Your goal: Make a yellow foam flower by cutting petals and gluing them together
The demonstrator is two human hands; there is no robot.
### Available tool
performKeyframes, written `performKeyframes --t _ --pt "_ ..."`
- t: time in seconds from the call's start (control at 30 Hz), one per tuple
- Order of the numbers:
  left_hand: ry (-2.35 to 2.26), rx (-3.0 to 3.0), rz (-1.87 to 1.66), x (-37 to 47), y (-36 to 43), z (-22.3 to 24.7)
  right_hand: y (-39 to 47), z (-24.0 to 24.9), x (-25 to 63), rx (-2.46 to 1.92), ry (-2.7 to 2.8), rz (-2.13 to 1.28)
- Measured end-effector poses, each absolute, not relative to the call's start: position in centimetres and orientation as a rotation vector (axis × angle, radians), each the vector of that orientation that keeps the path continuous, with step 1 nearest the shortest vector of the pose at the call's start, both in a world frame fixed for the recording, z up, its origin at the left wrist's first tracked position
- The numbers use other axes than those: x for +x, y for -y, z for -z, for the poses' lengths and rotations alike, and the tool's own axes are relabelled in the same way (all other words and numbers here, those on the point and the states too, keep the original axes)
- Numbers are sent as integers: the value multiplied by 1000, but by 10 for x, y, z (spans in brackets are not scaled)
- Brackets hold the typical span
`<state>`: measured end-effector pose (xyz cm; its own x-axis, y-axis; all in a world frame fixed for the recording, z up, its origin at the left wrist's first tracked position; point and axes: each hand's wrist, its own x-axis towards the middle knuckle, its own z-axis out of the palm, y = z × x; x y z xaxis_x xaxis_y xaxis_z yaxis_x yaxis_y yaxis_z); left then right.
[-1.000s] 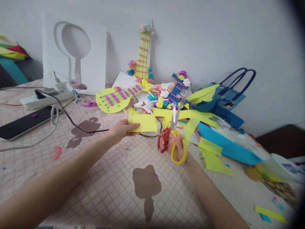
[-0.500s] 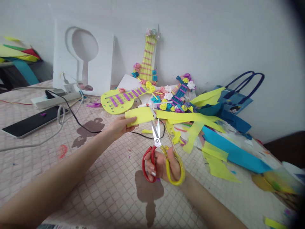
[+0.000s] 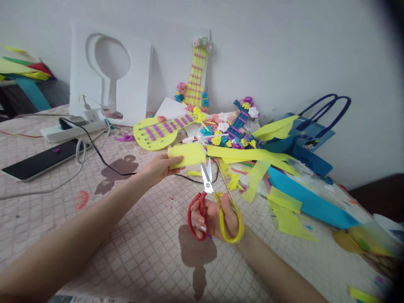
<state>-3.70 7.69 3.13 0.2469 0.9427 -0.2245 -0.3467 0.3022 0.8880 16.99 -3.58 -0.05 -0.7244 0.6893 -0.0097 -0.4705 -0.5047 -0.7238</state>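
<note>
Left hand (image 3: 164, 166) pinched yellow paper (image 3: 191, 154); right hand (image 3: 217, 216) gripped scissors (image 3: 207, 187).
Blades (image 3: 205, 174) stood parted near the paper; a craft guitar (image 3: 157, 141) lay near the back edge of the bench (image 3: 135, 252).

At the far edge of my table (image 3: 142, 256) I see a white board (image 3: 140, 92) standing before the wall (image 3: 271, 54), a round-topped shape cut out of it. Toward my left edge lies a black-screened device (image 3: 34, 165) with a purple scrap (image 3: 57, 150) on it; behind it sits a white power strip (image 3: 59, 134). A blue bag (image 3: 320, 135) with dark handles (image 3: 343, 111) stands near my far right corner, and a bright blue strip (image 3: 309, 200) slants toward the right edge.
</note>
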Motion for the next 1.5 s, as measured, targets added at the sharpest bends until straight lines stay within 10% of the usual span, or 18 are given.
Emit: performKeyframes --t 1.5 --pt "-846 980 -1010 -33 -73 -31 34 9 168 -561 963 -2025"
